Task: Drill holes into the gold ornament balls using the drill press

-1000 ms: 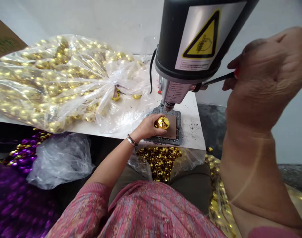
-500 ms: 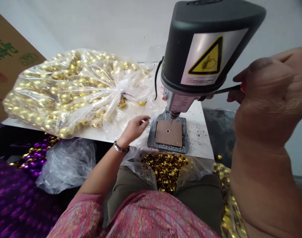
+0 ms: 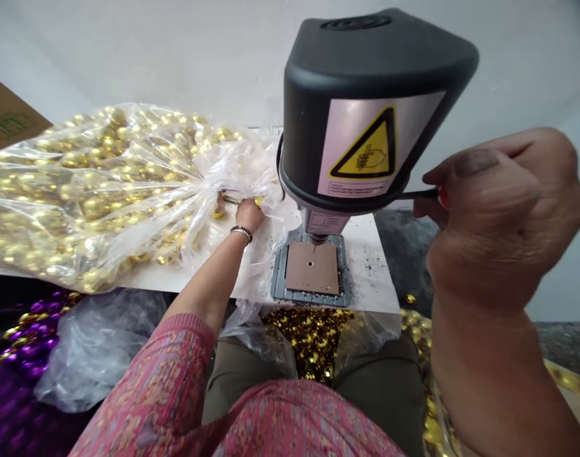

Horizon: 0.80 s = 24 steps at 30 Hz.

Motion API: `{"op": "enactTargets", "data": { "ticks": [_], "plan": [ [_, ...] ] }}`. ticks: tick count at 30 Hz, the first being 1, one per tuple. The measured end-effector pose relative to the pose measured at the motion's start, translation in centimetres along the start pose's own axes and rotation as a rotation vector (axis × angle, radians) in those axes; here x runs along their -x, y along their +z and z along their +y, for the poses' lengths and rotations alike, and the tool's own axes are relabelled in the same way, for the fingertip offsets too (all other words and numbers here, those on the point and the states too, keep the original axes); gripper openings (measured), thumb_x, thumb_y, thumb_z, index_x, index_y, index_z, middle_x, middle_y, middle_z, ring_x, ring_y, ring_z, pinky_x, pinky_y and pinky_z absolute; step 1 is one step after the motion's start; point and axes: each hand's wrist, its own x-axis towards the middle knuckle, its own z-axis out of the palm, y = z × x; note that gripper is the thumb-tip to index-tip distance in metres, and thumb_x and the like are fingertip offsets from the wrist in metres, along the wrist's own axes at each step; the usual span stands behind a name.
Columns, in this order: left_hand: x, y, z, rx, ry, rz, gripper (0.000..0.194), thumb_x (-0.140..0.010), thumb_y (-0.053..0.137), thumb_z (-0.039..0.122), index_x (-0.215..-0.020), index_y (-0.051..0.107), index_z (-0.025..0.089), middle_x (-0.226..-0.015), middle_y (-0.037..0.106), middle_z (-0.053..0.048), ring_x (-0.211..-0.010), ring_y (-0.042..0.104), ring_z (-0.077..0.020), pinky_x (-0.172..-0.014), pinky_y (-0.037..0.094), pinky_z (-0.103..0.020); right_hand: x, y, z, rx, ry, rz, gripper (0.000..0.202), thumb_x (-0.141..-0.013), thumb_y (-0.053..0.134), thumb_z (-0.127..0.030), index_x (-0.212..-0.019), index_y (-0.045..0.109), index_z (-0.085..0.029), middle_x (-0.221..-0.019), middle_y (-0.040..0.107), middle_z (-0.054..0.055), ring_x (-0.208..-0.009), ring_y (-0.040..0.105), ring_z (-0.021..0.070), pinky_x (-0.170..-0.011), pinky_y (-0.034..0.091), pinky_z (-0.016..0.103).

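Observation:
My right hand (image 3: 499, 209) is closed round the feed lever (image 3: 416, 195) of a black bench drill press (image 3: 375, 70) with a yellow warning label. Beneath its bit, a brown square plate (image 3: 302, 273) with a small hole lies on the grey base (image 3: 280, 279). My left hand (image 3: 249, 216) reaches to the gathered mouth of a large clear bag (image 3: 142, 190) full of shiny gold balls. One gold ball (image 3: 258, 202) shows just past my left fingers, which are mostly hidden behind the hand; whether they grip it I cannot tell. Another gold ball (image 3: 218, 211) lies at the bag's mouth.
Dark shavings are scattered over the white table (image 3: 373, 279). Below its front edge, a plastic bag holds gold pieces (image 3: 313, 346) between my legs. Crumpled clear plastic (image 3: 94, 355) and purple balls (image 3: 28, 339) are at lower left. A cardboard box (image 3: 9, 117) stands at far left.
My left hand has moved from beside the drill base, away from me to the bag's mouth. My right hand stays on the lever. The view has shifted right.

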Motion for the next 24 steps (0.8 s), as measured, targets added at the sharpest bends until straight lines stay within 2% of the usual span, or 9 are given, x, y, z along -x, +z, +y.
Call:
{"op": "enactTargets", "data": {
  "ticks": [2,5,9,12,16,20,22,24],
  "plan": [
    [0.8,-0.3,0.0,-0.023,-0.016,0.01,0.035,-0.079,0.074,0.021,-0.113,0.063,0.016,-0.108,0.073,-0.014,-0.115,0.061,-0.0292,-0.103,0.047,-0.042,0.0,0.0,-0.1,-0.005,0.006,-0.005,0.03,-0.094,0.056,-0.043,-0.079,0.054,-0.016,-0.069,0.049,-0.002,-0.062,0.047,0.0053,-0.056,0.041,0.022],
    [3.2,-2.1,-0.5,0.019,-0.009,-0.032,0.044,-0.076,0.074,0.023,-0.117,0.062,0.015,-0.108,0.071,-0.011,-0.106,0.064,-0.0256,-0.097,0.051,-0.038,0.1,-0.1,-0.2,-0.018,0.006,-0.039,0.029,-0.096,0.053,-0.04,-0.082,0.055,-0.015,-0.072,0.051,-0.003,-0.065,0.046,0.0032,-0.062,0.04,0.022],
    [8.6,-5.5,-1.3,0.459,-0.009,-0.242,0.059,-0.077,0.075,0.038,-0.131,0.055,0.024,-0.11,0.068,-0.005,-0.099,0.068,-0.021,-0.088,0.056,-0.035,0.2,0.1,-0.1,-0.045,-0.014,-0.049,0.028,-0.097,0.051,-0.038,-0.081,0.051,-0.015,-0.072,0.05,-0.004,-0.066,0.045,0.0023,-0.064,0.037,0.021],
    [12.8,-6.6,-1.2,0.793,-0.036,-0.388,0.068,-0.073,0.081,0.04,-0.131,0.045,0.032,-0.107,0.068,-0.001,-0.093,0.07,-0.0193,-0.08,0.055,-0.033,0.1,0.2,0.1,-0.044,0.0,-0.025,0.025,-0.097,0.051,-0.035,-0.08,0.048,-0.016,-0.07,0.047,-0.004,-0.065,0.044,0.002,-0.062,0.034,0.021],
    [16.1,-5.0,-0.3,1.013,-0.124,-0.495,0.065,-0.072,0.085,0.059,-0.121,0.053,0.031,-0.103,0.069,-0.003,-0.077,0.066,-0.0156,-0.065,0.048,-0.028,-0.1,0.2,-0.3,-0.044,0.046,-0.046,0.025,-0.097,0.053,-0.031,-0.078,0.045,-0.017,-0.068,0.044,-0.006,-0.062,0.042,0.0014,-0.063,0.032,0.021],
    [17.0,-2.8,0.5,1.05,-0.247,-0.533,0.073,-0.079,0.074,0.08,-0.132,0.057,0.032,-0.099,0.07,-0.004,-0.068,0.061,-0.0141,-0.054,0.039,-0.025,-1.3,0.3,-1.3,-0.007,0.093,-0.083,0.028,-0.098,0.051,-0.028,-0.074,0.042,-0.017,-0.063,0.037,-0.007,-0.059,0.036,-0.0002,-0.065,0.031,0.02],
    [17.1,-2.2,0.8,1.093,-0.283,-0.545,0.07,-0.082,0.071,0.079,-0.132,0.059,0.032,-0.101,0.072,-0.005,-0.069,0.063,-0.0146,-0.052,0.035,-0.024,-2.6,0.7,-1.5,0.008,0.154,-0.102,0.029,-0.098,0.05,-0.028,-0.073,0.042,-0.016,-0.064,0.04,-0.006,-0.061,0.033,-0.0008,-0.064,0.028,0.019],
    [17.2,-2.1,0.9,1.144,-0.289,-0.55,0.064,-0.081,0.076,0.071,-0.129,0.061,0.031,-0.106,0.073,-0.006,-0.076,0.068,-0.0164,-0.054,0.038,-0.024,-4.3,1.3,-1.4,0.0,0.215,-0.127,0.029,-0.097,0.051,-0.028,-0.073,0.043,-0.015,-0.067,0.045,-0.005,-0.062,0.031,-0.0015,-0.062,0.025,0.018]
  ]
}}
